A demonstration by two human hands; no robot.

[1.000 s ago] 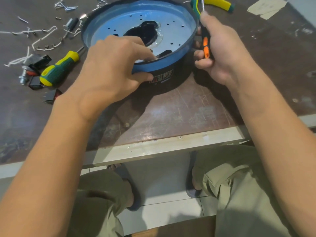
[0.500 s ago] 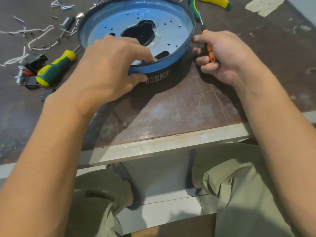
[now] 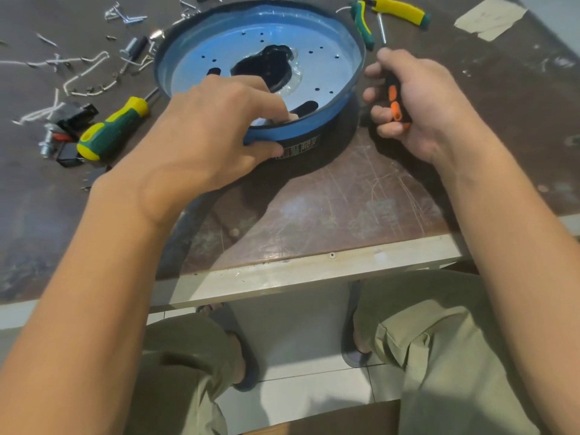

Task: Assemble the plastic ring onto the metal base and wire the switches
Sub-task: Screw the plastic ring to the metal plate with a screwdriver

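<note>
Head view, only view.

Metal base (image 3: 326,67): round, blue-filmed, open side up, on the table (image 3: 345,189), well in from the table's near edge. Dark cut-out at its centre, small holes scattered over the face. The black plastic ring (image 3: 335,139) shows beneath the base's blue rim, with a printed label on its near side.

Left hand (image 3: 213,136): at the near rim of the base. Fingers curled over the rim onto the inner face, thumb pressed against the ring outside, so the rim is pinched between them.

Right hand (image 3: 417,105): just right of the base, fingers wrapped round a black-and-orange screwdriver (image 3: 394,102). Its shaft points away, past the base's right side.

Left of the base: green-and-yellow screwdriver (image 3: 113,128) lying flat; further left, black switches (image 3: 75,116) in a small heap; white wire scraps (image 3: 84,76) beyond them. Loose screws (image 3: 125,15) far-left of the base. Pliers (image 3: 395,11) far-right of it, handles apart.
</note>
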